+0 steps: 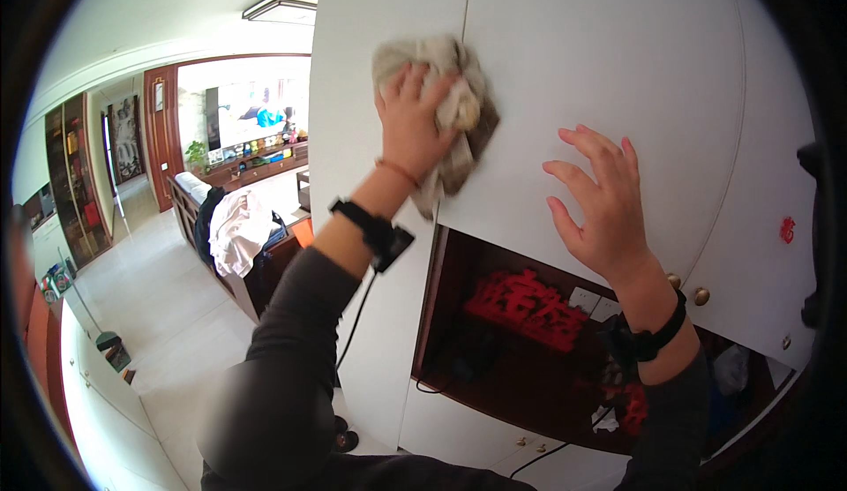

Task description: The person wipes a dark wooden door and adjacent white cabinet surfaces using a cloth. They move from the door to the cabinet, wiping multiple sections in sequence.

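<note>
My left hand [418, 124] is spread over a crumpled beige-and-brown cloth [413, 53] and holds it flat against the white cabinet [569, 47], across the seam between side panel and door. Motion blurs the cloth. Lower and to the right, my right hand [602, 210] is raised before the white door with fingers apart and nothing in it. Whether its fingertips touch the door, I cannot tell. Both wrists carry black straps with small devices.
Below the doors is a dark open niche [503, 372] with red cut-out characters [529, 309] and a wall socket [585, 300]. Round brass knobs [701, 296] stick out at right. At left are a sofa with a pale garment [238, 229] and a dustpan [112, 351] on the tiled floor.
</note>
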The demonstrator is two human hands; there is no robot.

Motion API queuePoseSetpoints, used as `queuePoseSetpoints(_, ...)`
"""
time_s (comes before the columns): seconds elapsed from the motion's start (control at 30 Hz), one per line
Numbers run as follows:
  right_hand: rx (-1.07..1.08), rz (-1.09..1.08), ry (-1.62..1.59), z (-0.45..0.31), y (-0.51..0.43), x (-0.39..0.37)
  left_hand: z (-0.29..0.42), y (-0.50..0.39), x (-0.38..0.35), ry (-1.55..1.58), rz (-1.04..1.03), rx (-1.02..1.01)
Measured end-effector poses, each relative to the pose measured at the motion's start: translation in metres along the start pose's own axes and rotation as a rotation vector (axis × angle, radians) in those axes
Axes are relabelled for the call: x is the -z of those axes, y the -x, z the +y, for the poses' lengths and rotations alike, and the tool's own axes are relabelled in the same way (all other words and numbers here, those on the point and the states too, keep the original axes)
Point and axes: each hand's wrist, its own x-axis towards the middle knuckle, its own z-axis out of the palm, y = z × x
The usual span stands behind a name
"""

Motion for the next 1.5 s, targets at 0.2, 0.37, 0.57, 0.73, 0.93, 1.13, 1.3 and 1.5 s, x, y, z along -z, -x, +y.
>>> queuePoseSetpoints(0.2,0.025,0.016,-0.138,-0.019,0.006,-0.019,0.037,0.143,0.026,0.011,-0.166,0.002)
queuePoseSetpoints(0.37,0.049,0.029,-0.221,-0.034,0.007,-0.035,0.036,0.149,0.027,-0.027,-0.235,-0.011)
queuePoseSetpoints(0.57,0.033,0.009,-0.129,-0.041,-0.018,-0.05,-0.018,0.036,0.024,-0.032,-0.243,-0.175)
queuePoseSetpoints(0.73,-0.078,-0.053,0.127,-0.044,-0.042,-0.065,-0.064,-0.075,0.016,-0.048,-0.125,-0.208)
queuePoseSetpoints(0.93,-0.248,-0.12,0.351,-0.03,-0.047,-0.081,-0.117,-0.149,0.004,-0.077,0.002,-0.179)
queuePoseSetpoints(1.13,-0.318,-0.179,0.364,-0.033,-0.046,-0.083,-0.079,-0.093,-0.003,-0.112,0.055,-0.226)
queuePoseSetpoints(1.3,-0.382,-0.23,0.39,-0.04,-0.05,-0.082,-0.038,-0.005,0.018,0.15,-0.219,-0.635)
queuePoseSetpoints(1.5,-0.38,-0.176,0.394,-0.043,-0.053,-0.087,-0.091,-0.091,-0.003,-0.03,-0.016,-0.697)
